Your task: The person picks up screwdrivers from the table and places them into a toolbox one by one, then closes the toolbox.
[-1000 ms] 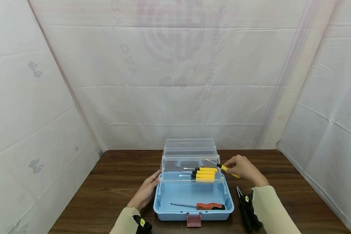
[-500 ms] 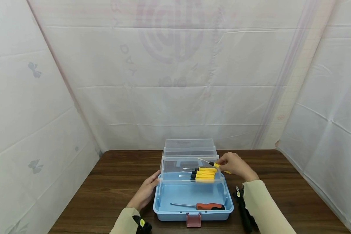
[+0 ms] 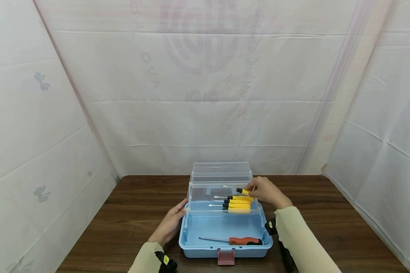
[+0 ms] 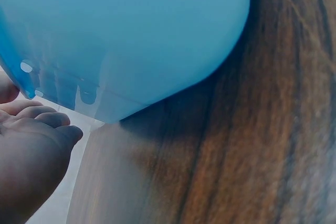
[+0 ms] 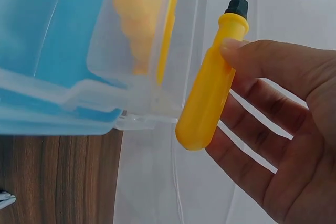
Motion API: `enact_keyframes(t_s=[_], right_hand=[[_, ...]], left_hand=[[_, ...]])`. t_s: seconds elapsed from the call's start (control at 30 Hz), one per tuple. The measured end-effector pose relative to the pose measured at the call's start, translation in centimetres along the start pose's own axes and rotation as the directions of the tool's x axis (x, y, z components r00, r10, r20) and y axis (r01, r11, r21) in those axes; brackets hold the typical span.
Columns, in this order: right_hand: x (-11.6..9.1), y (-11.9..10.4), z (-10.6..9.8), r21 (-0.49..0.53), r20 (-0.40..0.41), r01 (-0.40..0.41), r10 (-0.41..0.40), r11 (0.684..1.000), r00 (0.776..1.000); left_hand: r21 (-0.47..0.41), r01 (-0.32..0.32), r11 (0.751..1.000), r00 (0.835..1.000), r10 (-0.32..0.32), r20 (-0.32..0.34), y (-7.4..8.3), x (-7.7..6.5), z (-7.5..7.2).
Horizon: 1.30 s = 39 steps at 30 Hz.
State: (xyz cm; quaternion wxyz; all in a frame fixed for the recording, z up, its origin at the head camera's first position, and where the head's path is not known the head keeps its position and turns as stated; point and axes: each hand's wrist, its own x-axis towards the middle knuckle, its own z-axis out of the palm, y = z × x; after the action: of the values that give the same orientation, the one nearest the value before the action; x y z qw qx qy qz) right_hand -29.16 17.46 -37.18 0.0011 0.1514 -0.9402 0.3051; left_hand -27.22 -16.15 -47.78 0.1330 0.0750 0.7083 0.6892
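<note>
A blue toolbox stands with its clear upper part raised at the back. My left hand rests at the toolbox's left side, fingers by the rim. My right hand pinches a yellow-handled screwdriver between thumb and fingers, above the right end of the clear tray. The metal shaft points left, and the handle's end hangs free in the right wrist view. Several more yellow screwdrivers lie side by side in the tray. A larger orange-and-black screwdriver lies in the toolbox's bottom.
Right of the toolbox, black-handled pliers lie on the dark wooden table, mostly hidden by my right sleeve. A reddish latch hangs at the toolbox's front. White sheeting encloses the table's back and sides.
My right hand has moved left with the yellow screwdriver, from beside the toolbox to over the clear tray. The sleeve now covers more of the pliers. My left hand stays put.
</note>
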Motion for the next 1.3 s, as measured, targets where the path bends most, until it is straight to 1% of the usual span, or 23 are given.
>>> enact_keyframes(t_s=[0.3,0.63,0.83,0.93,1.17,1.3], right_hand=[[0.6,-0.8,0.6,-0.030,-0.017,0.001,-0.001,1.000,1.000],[1.1,-1.2,1.3,-0.020,-0.031,0.002,-0.003,1.000,1.000],[1.4,-1.3,1.7,-0.031,-0.048,0.025,-0.026,0.999,0.999],[1.4,-1.4,1.9,-0.047,-0.057,0.035,-0.038,0.998,0.998],[1.4,-1.9,2.3,-0.087,-0.083,0.015,-0.022,0.996,0.996],[1.3,-2.1,2.7,-0.122,-0.109,0.031,-0.044,0.992,0.993]], left_hand=[[-0.003,-0.005,1.000,1.000,0.005,0.008,-0.1,0.2,0.0],[0.002,-0.002,1.000,1.000,0.002,0.001,-0.1,0.3,0.1],[-0.002,-0.004,1.000,1.000,0.004,0.003,-0.1,0.2,0.1],[-0.007,-0.008,1.000,1.000,0.008,0.004,0.0,0.2,0.1],[-0.003,-0.009,1.000,1.000,0.009,-0.002,0.0,0.2,0.1],[-0.005,-0.011,1.000,1.000,0.011,0.000,-0.1,0.2,0.0]])
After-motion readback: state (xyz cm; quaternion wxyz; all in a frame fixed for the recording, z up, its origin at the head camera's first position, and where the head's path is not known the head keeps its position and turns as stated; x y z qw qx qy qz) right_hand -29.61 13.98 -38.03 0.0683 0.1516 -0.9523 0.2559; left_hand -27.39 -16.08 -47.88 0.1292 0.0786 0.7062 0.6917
